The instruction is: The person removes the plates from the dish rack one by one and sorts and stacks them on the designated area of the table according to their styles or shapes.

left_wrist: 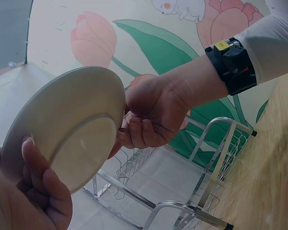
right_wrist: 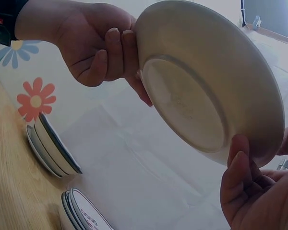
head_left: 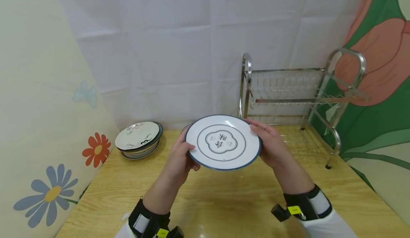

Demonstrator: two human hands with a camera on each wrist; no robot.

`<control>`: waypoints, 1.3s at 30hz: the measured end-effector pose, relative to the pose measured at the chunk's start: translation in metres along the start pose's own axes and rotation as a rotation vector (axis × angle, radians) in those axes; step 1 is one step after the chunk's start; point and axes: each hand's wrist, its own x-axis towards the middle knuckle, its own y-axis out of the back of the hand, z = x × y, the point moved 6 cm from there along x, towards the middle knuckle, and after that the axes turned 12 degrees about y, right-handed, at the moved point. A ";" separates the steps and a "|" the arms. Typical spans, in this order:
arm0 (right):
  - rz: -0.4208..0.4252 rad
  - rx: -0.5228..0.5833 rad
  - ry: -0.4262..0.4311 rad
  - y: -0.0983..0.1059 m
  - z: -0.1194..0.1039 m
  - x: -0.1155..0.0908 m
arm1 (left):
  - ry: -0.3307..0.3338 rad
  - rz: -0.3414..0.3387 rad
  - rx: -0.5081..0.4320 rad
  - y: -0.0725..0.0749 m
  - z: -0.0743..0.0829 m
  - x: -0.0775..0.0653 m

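A white plate [head_left: 221,159] with a blue rim and dark characters in its middle is held up above the table, its face tilted toward the head camera. The left hand [head_left: 180,156] grips its left edge, thumb over the rim and fingers beneath. On the opposite edge the right hand [head_left: 270,142] pinches the rim the same way. Both wrist views show the plain underside of the plate [left_wrist: 86,124] with its raised foot ring, and fingertips of each hand against it.
At the back left of the wooden table [head_left: 217,202] is a stack of plates [head_left: 137,138]. Behind the held plate, mostly hidden, is another stack of dishes [right_wrist: 84,211]. A two-tier metal dish rack [head_left: 288,101] stands at the back right, before a white cloth backdrop [head_left: 166,53].
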 end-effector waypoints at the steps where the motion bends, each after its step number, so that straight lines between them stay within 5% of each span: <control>1: 0.003 0.002 -0.005 0.000 0.001 0.000 | 0.001 0.006 0.000 0.001 0.000 0.000; 19: -0.060 0.050 -0.004 -0.004 -0.005 -0.002 | 0.010 0.058 0.010 0.010 0.009 0.020; 30: -0.227 0.068 0.002 -0.015 0.000 -0.001 | -0.021 0.147 0.084 0.022 0.022 0.049; 39: -0.246 0.106 -0.098 -0.023 0.020 0.000 | 0.034 0.195 0.145 0.037 0.029 0.080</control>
